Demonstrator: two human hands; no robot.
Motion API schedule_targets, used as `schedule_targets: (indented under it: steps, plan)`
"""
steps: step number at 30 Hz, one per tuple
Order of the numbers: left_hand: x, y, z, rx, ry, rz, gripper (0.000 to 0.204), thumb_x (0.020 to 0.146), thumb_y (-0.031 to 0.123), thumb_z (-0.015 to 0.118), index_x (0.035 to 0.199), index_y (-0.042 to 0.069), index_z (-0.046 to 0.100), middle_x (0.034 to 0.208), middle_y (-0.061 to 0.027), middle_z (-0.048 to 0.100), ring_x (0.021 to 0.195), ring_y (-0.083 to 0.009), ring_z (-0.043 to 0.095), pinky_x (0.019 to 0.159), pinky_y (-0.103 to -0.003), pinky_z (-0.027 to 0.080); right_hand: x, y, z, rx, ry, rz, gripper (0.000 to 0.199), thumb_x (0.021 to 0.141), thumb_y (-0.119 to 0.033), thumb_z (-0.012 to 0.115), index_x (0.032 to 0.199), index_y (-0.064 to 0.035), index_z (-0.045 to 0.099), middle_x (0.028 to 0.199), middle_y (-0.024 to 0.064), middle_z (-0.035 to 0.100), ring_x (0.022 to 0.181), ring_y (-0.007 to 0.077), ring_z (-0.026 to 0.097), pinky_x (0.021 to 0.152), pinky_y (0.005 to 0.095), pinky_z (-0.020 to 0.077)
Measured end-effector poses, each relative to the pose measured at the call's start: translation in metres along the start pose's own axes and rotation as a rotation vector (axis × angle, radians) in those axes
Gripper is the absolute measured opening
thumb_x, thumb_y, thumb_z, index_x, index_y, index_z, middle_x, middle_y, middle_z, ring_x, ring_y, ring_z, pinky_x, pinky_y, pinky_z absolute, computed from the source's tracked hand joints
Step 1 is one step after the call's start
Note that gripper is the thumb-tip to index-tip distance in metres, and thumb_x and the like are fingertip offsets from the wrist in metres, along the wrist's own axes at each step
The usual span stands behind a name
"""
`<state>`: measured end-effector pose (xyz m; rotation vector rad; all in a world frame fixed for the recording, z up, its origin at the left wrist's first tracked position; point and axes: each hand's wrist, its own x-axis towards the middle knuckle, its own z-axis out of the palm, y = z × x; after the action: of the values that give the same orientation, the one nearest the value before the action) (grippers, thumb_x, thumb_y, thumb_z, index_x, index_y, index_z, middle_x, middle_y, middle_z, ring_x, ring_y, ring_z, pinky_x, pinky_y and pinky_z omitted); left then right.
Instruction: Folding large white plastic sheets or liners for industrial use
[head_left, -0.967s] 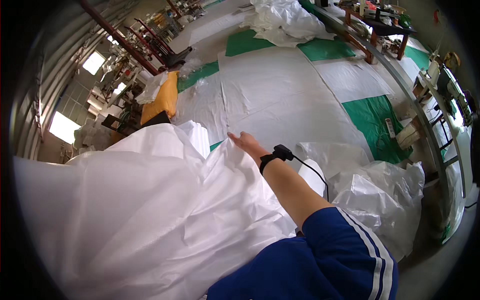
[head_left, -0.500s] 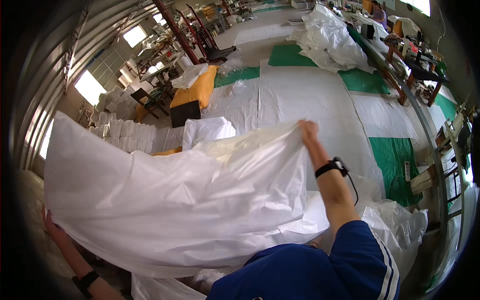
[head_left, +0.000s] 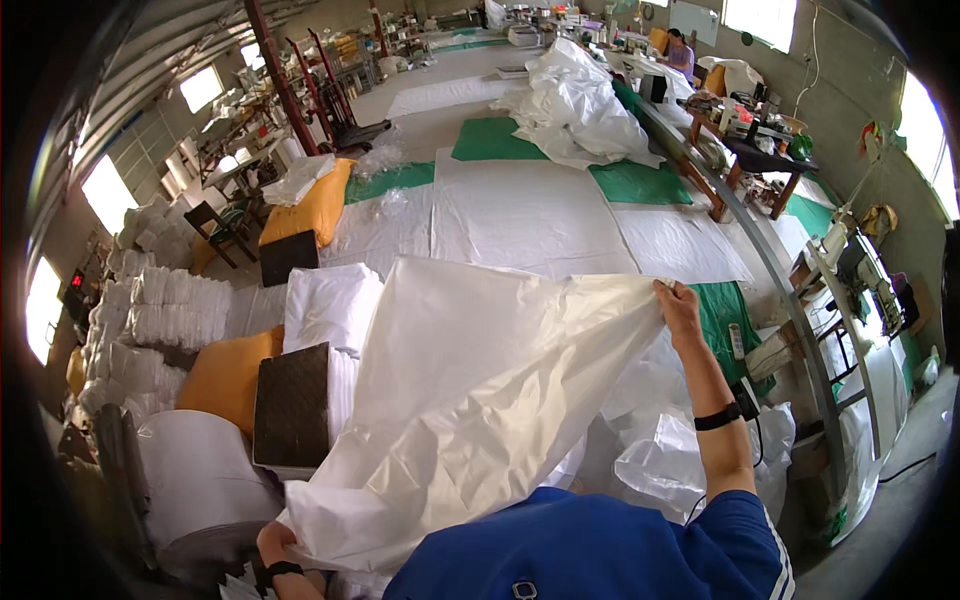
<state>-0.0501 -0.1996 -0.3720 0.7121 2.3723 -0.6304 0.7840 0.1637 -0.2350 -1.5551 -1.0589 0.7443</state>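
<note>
A large white plastic sheet [head_left: 450, 400] spreads slantwise between my hands, creased and sagging in the middle. My right hand [head_left: 680, 308], raised with the arm stretched out, pinches its upper right corner. Low at the left, my left hand [head_left: 276, 540] is closed on the sheet's lower left edge; its fingers are partly hidden by the sheet. Beside the sheet's left edge stands a stack of folded white sheets [head_left: 330, 305] with a dark board [head_left: 291, 405] against it. Crumpled clear plastic [head_left: 660, 460] lies below my right forearm.
A white roll [head_left: 195, 465] and an orange sack [head_left: 228, 375] are at left, near bundled white stacks [head_left: 180, 305]. White and green sheets [head_left: 500, 138] cover the floor ahead, with a heaped plastic pile [head_left: 575, 100]. A metal rail [head_left: 770, 260] runs along the right; a person [head_left: 680, 55] sits far off.
The sheet has swung from wide across my left to a slanted, narrower spread. My left hand has come inward and down, my right hand outward to the right. The view has turned rightward.
</note>
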Motion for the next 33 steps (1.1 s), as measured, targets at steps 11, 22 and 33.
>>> schedule_targets:
  steps: [11,22,33]
  plan:
    - [-0.257,0.394,-0.115,-0.237,0.178,1.286,0.057,0.081,0.022,0.064,0.134,0.012,0.046,0.075,-0.0146,0.067,0.068,-0.0243,0.066,0.069,-0.033,0.050,-0.175,-0.102,-0.012,-0.033,-0.499,-0.423,0.016,0.090,-0.011,0.057,0.099,0.0011,0.063,0.061,-0.0046,0.050,0.057,0.0016,0.043,0.048,0.0219,0.0367]
    - [-0.257,0.530,-0.045,-0.759,-0.440,1.660,0.015,0.087,-0.001,0.055,0.091,0.002,0.069,0.082,-0.0023,0.067,0.077,-0.0113,0.063,0.073,-0.024,0.050,-0.244,-0.088,-0.089,-0.065,-0.657,-0.250,0.023,0.090,-0.010,0.059,0.112,-0.0021,0.059,0.076,0.0127,0.064,0.063,0.0140,0.058,0.059,0.0274,0.0458]
    - [-0.444,0.505,-0.082,0.222,-0.545,1.806,0.022,0.085,0.027,0.066,0.086,0.005,0.064,0.059,-0.0035,0.056,0.052,-0.0111,0.050,0.052,-0.027,0.041,-0.107,-0.059,-0.210,-0.352,0.390,-0.331,0.016,0.084,-0.016,0.063,0.080,-0.0003,0.060,0.064,0.0013,0.054,0.057,0.0064,0.049,0.052,0.0243,0.0398]
